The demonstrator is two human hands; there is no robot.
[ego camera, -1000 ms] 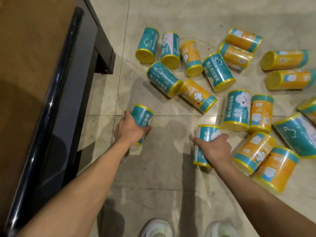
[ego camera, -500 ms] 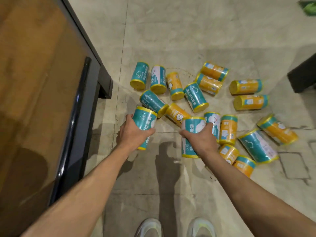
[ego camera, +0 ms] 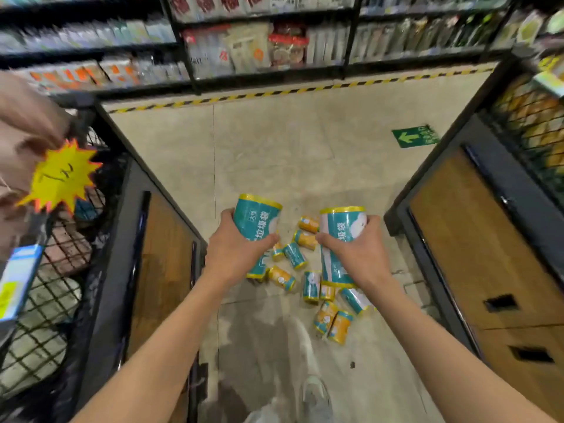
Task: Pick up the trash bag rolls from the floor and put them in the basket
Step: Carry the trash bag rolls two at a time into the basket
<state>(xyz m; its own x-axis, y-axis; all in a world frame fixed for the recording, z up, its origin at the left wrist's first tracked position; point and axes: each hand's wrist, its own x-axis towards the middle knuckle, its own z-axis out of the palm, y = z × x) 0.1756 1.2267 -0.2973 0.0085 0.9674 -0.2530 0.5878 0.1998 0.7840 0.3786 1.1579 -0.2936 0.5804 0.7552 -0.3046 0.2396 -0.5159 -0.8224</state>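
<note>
Left hand: fingers wrapped round a teal roll, held upright in the air above the pile on the floor.
Right hand: grasping a second teal roll, also upright, level with the first and just right of it.
Pile of rolls: teal and orange rolls lying scattered on the floor, below and between the two hands.
Basket: black wire mesh, well left of the pile, with a yellow starburst tag at its upper edge.
Shelves: stocked and blurred, beyond the pile.
</note>
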